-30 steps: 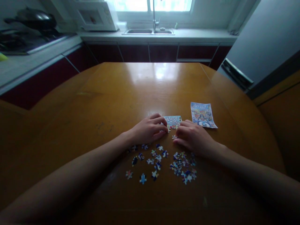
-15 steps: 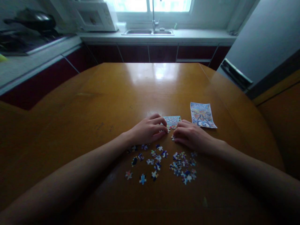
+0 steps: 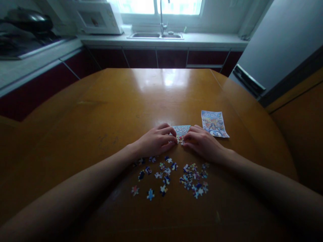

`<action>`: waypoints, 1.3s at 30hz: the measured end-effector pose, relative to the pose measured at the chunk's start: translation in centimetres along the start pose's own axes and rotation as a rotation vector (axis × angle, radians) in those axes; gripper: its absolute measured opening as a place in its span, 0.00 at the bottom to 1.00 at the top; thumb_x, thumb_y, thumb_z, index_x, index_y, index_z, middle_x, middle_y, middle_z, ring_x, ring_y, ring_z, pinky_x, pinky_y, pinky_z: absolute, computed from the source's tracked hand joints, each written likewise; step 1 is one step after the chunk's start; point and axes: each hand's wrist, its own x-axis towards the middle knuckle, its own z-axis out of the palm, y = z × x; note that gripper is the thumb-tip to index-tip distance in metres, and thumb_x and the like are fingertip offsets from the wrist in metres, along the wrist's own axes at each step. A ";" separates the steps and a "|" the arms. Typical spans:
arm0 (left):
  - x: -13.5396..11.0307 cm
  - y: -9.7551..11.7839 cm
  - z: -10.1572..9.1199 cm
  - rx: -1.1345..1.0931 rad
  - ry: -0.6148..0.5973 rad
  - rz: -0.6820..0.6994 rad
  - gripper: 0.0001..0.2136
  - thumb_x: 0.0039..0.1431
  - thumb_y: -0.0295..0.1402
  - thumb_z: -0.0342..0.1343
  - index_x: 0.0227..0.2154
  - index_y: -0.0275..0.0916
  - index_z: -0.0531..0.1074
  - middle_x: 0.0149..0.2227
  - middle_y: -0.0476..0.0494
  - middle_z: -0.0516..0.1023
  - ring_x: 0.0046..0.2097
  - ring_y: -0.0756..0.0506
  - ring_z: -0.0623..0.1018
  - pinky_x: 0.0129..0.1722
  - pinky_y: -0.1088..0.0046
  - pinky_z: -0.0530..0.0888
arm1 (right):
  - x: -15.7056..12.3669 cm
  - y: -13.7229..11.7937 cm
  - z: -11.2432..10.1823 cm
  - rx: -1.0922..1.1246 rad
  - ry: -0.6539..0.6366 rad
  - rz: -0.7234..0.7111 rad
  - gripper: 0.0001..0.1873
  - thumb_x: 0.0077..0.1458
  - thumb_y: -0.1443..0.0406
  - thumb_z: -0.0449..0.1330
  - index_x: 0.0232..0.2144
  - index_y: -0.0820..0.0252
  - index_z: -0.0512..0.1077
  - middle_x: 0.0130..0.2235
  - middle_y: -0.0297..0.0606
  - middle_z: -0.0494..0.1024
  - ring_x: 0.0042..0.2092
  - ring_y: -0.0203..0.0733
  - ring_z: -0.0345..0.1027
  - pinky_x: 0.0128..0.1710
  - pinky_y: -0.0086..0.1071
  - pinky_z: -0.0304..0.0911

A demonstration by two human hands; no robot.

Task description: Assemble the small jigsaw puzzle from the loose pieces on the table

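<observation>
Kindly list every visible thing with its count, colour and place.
Table: 1, brown, centre
Joined puzzle: 1, multicoloured, on table
Loose pieces: many, multicoloured, nearer the camera
Printed sheet: 1, mainly blue, right of joined puzzle
Counter: 1, pale, left and back
Cabinets: several, dark red, below counter
Stove: 1, dark, left counter
Pan: 1, dark, on stove
Microwave: 1, white, back left
Sink: 1, silver, back counter
Faucet: 1, silver, at sink
Window: 1, white, above sink
Fridge: 1, grey, right
Wooden panel: 1, brown, far right
Left hand: 1, bare, joined puzzle's left side
Right hand: 1, bare, joined puzzle's right side, holding puzzle piece
</observation>
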 end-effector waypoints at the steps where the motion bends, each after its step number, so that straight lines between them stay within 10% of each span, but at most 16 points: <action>1: 0.0 0.0 0.0 0.002 -0.001 0.000 0.06 0.64 0.32 0.54 0.40 0.43 0.76 0.42 0.45 0.76 0.46 0.45 0.70 0.50 0.66 0.71 | 0.0 0.1 0.1 -0.002 0.012 0.008 0.02 0.60 0.65 0.61 0.35 0.58 0.72 0.38 0.39 0.73 0.43 0.44 0.64 0.43 0.37 0.62; 39: 0.0 0.0 0.1 -0.018 0.010 0.001 0.07 0.65 0.32 0.53 0.40 0.43 0.76 0.42 0.44 0.77 0.46 0.45 0.70 0.49 0.66 0.71 | -0.3 -0.1 0.2 0.006 -0.016 -0.017 0.08 0.62 0.64 0.58 0.32 0.56 0.76 0.35 0.38 0.74 0.40 0.42 0.64 0.40 0.36 0.62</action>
